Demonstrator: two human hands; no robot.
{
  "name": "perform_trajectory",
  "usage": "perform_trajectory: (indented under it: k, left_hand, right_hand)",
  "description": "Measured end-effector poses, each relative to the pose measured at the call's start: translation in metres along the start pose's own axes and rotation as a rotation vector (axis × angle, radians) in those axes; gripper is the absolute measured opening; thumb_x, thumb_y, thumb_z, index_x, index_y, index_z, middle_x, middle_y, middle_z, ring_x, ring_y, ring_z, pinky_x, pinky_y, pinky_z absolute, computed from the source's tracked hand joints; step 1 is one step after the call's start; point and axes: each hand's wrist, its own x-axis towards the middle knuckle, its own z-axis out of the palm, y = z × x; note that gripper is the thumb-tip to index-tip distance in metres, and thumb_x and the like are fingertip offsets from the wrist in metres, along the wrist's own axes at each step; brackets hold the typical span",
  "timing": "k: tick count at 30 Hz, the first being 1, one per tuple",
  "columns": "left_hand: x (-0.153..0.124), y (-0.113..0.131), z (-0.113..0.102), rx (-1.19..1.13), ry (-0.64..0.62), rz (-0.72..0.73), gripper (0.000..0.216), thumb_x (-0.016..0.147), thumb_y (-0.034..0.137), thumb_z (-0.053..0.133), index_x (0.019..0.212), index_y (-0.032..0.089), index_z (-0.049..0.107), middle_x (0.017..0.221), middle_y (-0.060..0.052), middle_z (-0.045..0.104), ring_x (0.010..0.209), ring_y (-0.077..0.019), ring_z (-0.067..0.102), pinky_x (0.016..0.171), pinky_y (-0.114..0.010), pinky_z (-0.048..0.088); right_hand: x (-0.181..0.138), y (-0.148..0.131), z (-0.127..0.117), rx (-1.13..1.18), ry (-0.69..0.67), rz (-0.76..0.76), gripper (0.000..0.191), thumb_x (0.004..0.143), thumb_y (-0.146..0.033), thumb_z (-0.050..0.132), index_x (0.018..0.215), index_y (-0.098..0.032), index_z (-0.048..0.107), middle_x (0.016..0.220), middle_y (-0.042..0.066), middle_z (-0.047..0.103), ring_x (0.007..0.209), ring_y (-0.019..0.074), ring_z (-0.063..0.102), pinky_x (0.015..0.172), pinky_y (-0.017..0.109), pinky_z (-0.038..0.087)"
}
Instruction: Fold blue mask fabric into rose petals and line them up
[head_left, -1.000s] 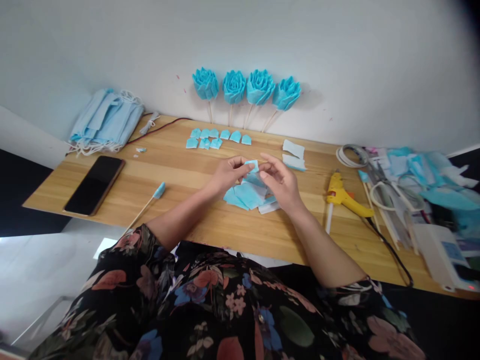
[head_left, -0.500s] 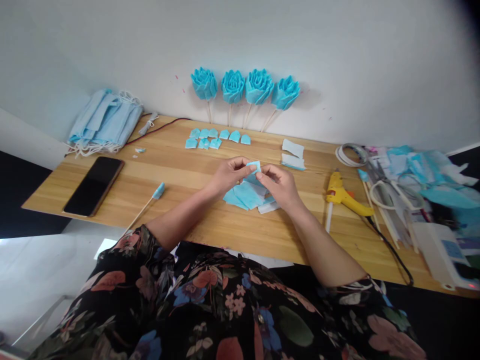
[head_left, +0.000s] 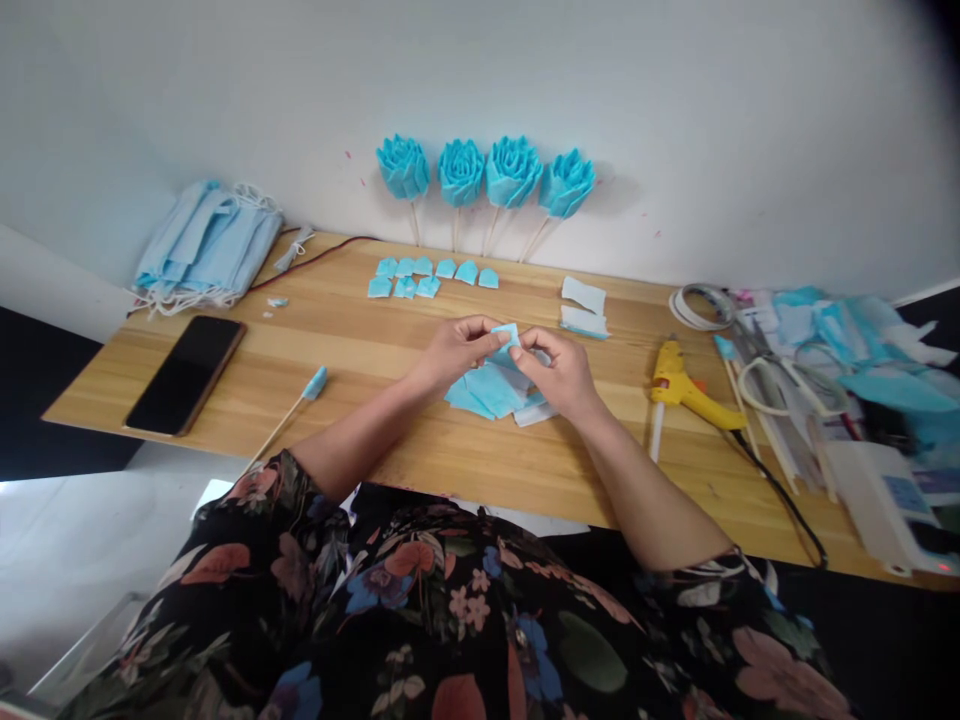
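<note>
Between my hands is a small light-blue fabric piece [head_left: 507, 333]. My left hand [head_left: 459, 352] pinches its left side, and my right hand [head_left: 556, 368] grips its right edge between thumb and fingers. Right below lies a loose pile of blue and white fabric pieces [head_left: 484, 392], partly hidden by my right hand. Beyond the hands, several folded blue petals [head_left: 466, 272] are laid out in two rows. A stick with a small blue wrapped tip [head_left: 316, 383] rests to the left of my left forearm.
Several blue fabric flowers on sticks [head_left: 514, 172] lean against the wall. Left are stacked face masks [head_left: 206, 245] and a phone [head_left: 186, 375]. To the right lie a yellow glue gun [head_left: 690, 390], tape rolls [head_left: 701, 306], scissors [head_left: 787, 385] and fabric scraps [head_left: 885, 335]. White strips [head_left: 583, 322] lie behind my right hand.
The view has shifted very slightly. Both hands stay in nearly the same place, still pinching the small blue fabric piece.
</note>
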Motion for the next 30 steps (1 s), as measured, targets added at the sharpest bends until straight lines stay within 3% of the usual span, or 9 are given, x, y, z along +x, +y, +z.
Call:
perform_trajectory:
  k: [3, 7, 13, 19, 25, 30]
  left_hand:
    - [0.0004, 0.0007, -0.0026, -0.001, 0.032, 0.016, 0.025, 0.076, 0.033, 0.076, 0.069, 0.014, 0.061, 0.059, 0.004, 0.054, 0.053, -0.0053, 0.046, 0.053, -0.020, 0.036]
    - [-0.0006, 0.0027, -0.0037, 0.005, 0.037, 0.011, 0.025, 0.076, 0.033, 0.075, 0.069, 0.014, 0.061, 0.059, 0.004, 0.054, 0.054, -0.0057, 0.046, 0.055, -0.021, 0.038]
    - [-0.0032, 0.0026, 0.0001, 0.067, -0.017, -0.018, 0.023, 0.074, 0.033, 0.076, 0.070, 0.014, 0.063, 0.059, 0.005, 0.053, 0.052, -0.0047, 0.043, 0.051, -0.020, 0.033]
    - [-0.0019, 0.0015, 0.0002, 0.072, -0.052, -0.018, 0.026, 0.076, 0.037, 0.075, 0.072, 0.015, 0.062, 0.058, 0.004, 0.053, 0.053, -0.0055, 0.045, 0.053, -0.019, 0.036]
    - [0.0000, 0.0000, 0.0003, -0.034, -0.104, -0.046, 0.038, 0.084, 0.052, 0.065, 0.079, 0.015, 0.060, 0.068, -0.001, 0.061, 0.058, -0.0084, 0.054, 0.054, -0.021, 0.041]
    - [0.0000, -0.0013, 0.0000, 0.107, -0.136, -0.015, 0.028, 0.078, 0.039, 0.073, 0.073, 0.015, 0.059, 0.064, 0.003, 0.056, 0.054, -0.0062, 0.047, 0.053, -0.021, 0.037]
  right_hand:
    - [-0.0005, 0.0034, -0.0030, 0.082, -0.036, 0.029, 0.034, 0.091, -0.052, 0.057, 0.080, -0.022, 0.070, 0.077, 0.002, 0.070, 0.071, 0.0171, 0.062, 0.070, 0.032, 0.050]
    - [0.0016, 0.0088, -0.0060, 0.203, 0.019, 0.043, 0.047, 0.094, -0.061, 0.049, 0.091, -0.022, 0.075, 0.081, 0.004, 0.073, 0.080, 0.0192, 0.068, 0.078, 0.035, 0.054]
    - [0.0028, 0.0096, -0.0045, 0.150, -0.001, 0.063, 0.026, 0.085, -0.046, 0.068, 0.077, -0.022, 0.068, 0.074, 0.000, 0.069, 0.069, 0.0148, 0.062, 0.066, 0.029, 0.049]
    - [0.0017, 0.0067, -0.0037, 0.094, 0.012, 0.043, 0.020, 0.087, -0.037, 0.064, 0.074, -0.021, 0.064, 0.072, 0.000, 0.068, 0.067, 0.0140, 0.059, 0.065, 0.028, 0.046]
    - [0.0026, 0.0057, -0.0042, 0.104, 0.104, 0.043, 0.020, 0.086, -0.036, 0.064, 0.073, -0.022, 0.062, 0.068, -0.001, 0.065, 0.065, 0.0139, 0.057, 0.068, 0.029, 0.046]
    - [0.0015, 0.0050, -0.0027, 0.102, 0.137, 0.060, 0.020, 0.086, -0.036, 0.064, 0.072, -0.022, 0.061, 0.067, -0.001, 0.064, 0.064, 0.0139, 0.056, 0.064, 0.029, 0.045]
